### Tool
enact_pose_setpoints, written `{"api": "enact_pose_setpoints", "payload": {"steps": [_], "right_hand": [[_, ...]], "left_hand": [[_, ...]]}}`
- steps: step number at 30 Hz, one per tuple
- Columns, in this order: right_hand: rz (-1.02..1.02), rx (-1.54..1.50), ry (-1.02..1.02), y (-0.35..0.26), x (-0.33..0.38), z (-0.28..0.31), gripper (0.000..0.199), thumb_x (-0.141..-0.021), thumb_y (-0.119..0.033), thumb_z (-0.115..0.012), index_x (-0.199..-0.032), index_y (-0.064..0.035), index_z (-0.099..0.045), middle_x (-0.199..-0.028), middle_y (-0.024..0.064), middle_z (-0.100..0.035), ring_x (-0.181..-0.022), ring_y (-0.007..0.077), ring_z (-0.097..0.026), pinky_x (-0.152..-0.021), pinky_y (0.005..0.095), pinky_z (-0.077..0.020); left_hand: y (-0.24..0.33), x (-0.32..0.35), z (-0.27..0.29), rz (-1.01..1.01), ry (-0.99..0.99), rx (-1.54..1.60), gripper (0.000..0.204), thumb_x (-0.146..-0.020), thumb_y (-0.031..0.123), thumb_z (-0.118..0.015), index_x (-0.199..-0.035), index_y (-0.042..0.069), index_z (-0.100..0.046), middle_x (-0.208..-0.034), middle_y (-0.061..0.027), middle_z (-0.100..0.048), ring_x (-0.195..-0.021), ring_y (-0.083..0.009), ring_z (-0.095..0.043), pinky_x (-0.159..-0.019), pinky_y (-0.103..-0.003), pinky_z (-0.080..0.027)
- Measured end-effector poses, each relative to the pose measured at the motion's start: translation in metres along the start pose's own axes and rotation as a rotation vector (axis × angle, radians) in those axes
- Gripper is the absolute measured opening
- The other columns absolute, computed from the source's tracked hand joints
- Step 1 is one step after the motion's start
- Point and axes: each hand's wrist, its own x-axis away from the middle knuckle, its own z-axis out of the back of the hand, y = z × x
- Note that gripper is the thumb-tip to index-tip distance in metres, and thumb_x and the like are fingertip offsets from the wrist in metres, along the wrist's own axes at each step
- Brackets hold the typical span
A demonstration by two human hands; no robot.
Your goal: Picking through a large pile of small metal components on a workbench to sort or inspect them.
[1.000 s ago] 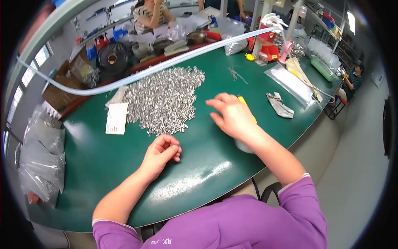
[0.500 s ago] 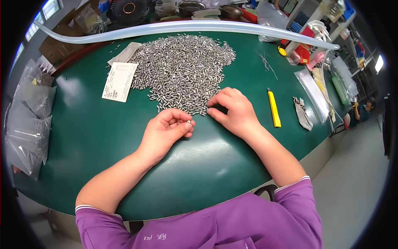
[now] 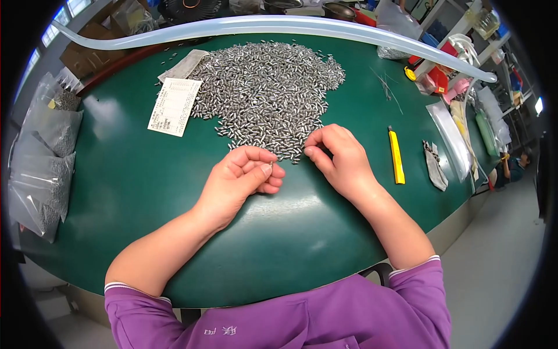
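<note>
A large heap of small silvery metal pins (image 3: 267,93) lies on the green table (image 3: 139,186). Just in front of its near edge, my left hand (image 3: 241,177) pinches a tiny metal pin (image 3: 271,164) between thumb and forefinger, its other fingers curled loosely below. My right hand (image 3: 340,157) is at the heap's near right edge, forefinger and thumb bent toward each other close to the outermost pins. Anything between those fingertips is too small to make out.
A printed paper slip (image 3: 174,107) and a grey cloth (image 3: 185,64) lie left of the heap. Bags of metal parts (image 3: 43,186) line the left edge. To the right are a yellow cutter (image 3: 396,157), glove (image 3: 435,166) and plastic bags (image 3: 450,139). A translucent tube (image 3: 279,24) spans the back.
The view has shifted slightly, so the heap and table items appear farther right. The pin in my left hand shows less between the fingertips. My right hand stays by the heap's edge.
</note>
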Motion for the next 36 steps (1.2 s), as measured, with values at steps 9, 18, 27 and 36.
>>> {"api": "enact_pose_setpoints", "payload": {"steps": [9, 18, 27, 36], "right_hand": [[0.132, -0.267, -0.021, -0.017, 0.003, 0.003, 0.014, -0.075, -0.006, -0.068, -0.087, -0.0066, -0.06, -0.086, 0.0066, -0.062, -0.084, 0.0253, -0.06, -0.073, 0.0356, -0.0478], [0.023, -0.567, -0.022, -0.034, 0.01, -0.005, 0.046, -0.072, 0.0, -0.068, -0.115, -0.0105, -0.058, -0.092, 0.0035, -0.065, -0.085, 0.0187, -0.061, -0.077, 0.0332, -0.0482], [0.122, -0.332, 0.025, -0.033, 0.006, 0.0, 0.043, -0.071, -0.003, -0.068, -0.112, -0.0116, -0.061, -0.103, 0.0059, -0.062, -0.091, 0.0229, -0.057, -0.079, 0.0335, -0.0473], [-0.002, -0.048, -0.048, -0.011, 0.006, -0.002, 0.017, -0.073, -0.008, -0.069, -0.088, -0.01, -0.062, -0.094, 0.0054, -0.053, -0.094, 0.0248, -0.053, -0.079, 0.036, -0.0451]], "left_hand": [[0.001, 0.001, 0.0, 0.043, -0.08, 0.072, 0.018, -0.095, 0.012, -0.051, -0.111, 0.005, -0.053, -0.091, -0.0059, -0.062, -0.078, -0.0122, -0.06, -0.07, -0.026, -0.051], [0.001, 0.003, -0.005, 0.141, -0.205, 0.043, 0.021, -0.092, 0.013, -0.056, -0.109, 0.004, -0.049, -0.087, -0.0041, -0.058, -0.069, -0.0081, -0.052, -0.058, -0.022, -0.044], [-0.002, 0.002, -0.003, 0.129, -0.202, 0.099, 0.013, -0.094, 0.014, -0.053, -0.104, 0.005, -0.051, -0.082, -0.0035, -0.055, -0.054, -0.0051, -0.043, -0.046, -0.018, -0.033], [-0.001, 0.004, -0.005, 0.09, -0.211, 0.068, 0.015, -0.097, 0.014, -0.046, -0.106, 0.004, -0.053, -0.082, -0.0038, -0.054, -0.057, -0.005, -0.044, -0.049, -0.019, -0.037]]}}
